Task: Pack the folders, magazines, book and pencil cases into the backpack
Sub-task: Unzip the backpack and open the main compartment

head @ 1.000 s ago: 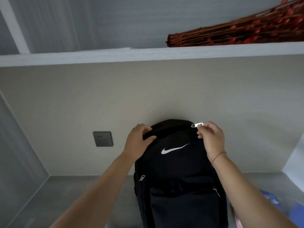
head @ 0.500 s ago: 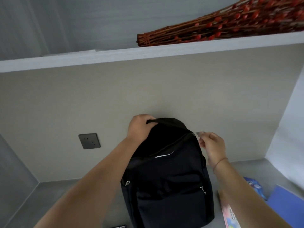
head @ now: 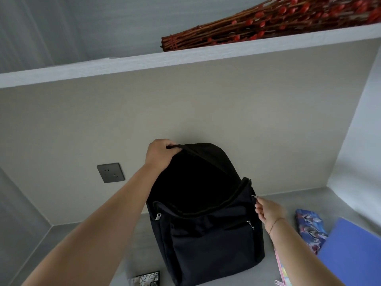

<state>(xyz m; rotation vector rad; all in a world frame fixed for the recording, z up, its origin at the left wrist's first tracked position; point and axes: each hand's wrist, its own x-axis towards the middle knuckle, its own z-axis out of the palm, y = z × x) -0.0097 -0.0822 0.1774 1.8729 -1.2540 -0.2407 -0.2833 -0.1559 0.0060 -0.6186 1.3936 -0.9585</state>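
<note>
A black backpack (head: 208, 240) stands upright on the grey desk against the beige wall, its main compartment gaping open and dark inside. My left hand (head: 159, 154) grips the top edge of the backpack's back panel. My right hand (head: 268, 211) pinches the silver zipper pull (head: 254, 196) low on the backpack's right side. A blue patterned pencil case (head: 309, 228) and a blue folder (head: 354, 252) lie to the right. A pink pencil case (head: 283, 271) shows under my right forearm. A dark book or magazine corner (head: 146, 278) lies in front of the backpack.
A grey wall socket (head: 110, 172) sits left of the backpack. A white shelf (head: 185, 56) overhead carries a bundle of dried red branches (head: 268, 23). Side walls close in the desk (head: 82, 234) on both sides.
My right hand has drawn the zipper pull from the top down the backpack's right side, and the front flap has dropped open. My left hand has kept its hold on the top.
</note>
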